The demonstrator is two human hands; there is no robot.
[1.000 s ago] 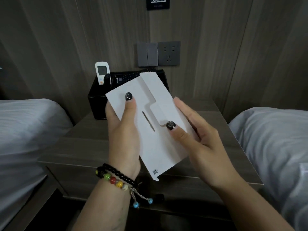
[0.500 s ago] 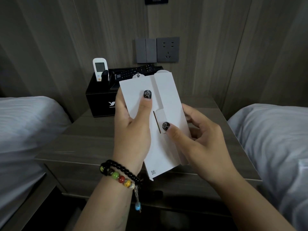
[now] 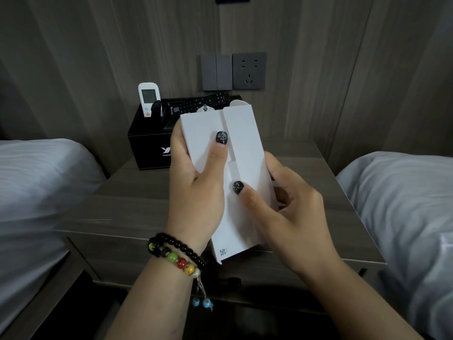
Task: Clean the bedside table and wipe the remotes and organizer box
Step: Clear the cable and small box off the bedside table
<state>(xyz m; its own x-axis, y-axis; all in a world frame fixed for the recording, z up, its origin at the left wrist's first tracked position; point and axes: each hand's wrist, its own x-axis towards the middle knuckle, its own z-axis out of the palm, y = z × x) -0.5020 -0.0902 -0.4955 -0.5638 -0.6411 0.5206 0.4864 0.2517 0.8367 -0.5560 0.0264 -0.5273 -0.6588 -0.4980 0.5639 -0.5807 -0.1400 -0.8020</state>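
Both hands hold a white folded card sleeve [image 3: 245, 148] above the bedside table [image 3: 127, 204]. My left hand [image 3: 196, 192] grips its left half, thumb pressed on the front. My right hand [image 3: 291, 217] grips the right edge, its thumb on the tab at the middle seam. Behind the sleeve stands the black organizer box [image 3: 147, 148] at the table's back left. A white remote [image 3: 149, 98] stands upright in it, and a black remote [image 3: 198, 104] lies across its top. No cloth is in view.
White bedding lies on a bed at the left [image 3: 36, 187] and a bed at the right [image 3: 404, 204]. The wood-panel wall behind carries a switch plate [image 3: 216, 72] and a socket [image 3: 249, 73]. A drawer front runs below the table top.
The sleeve's flaps have been folded together, from spread open to nearly closed, and it now stands more upright. My right thumb has slid along the tab toward the seam.
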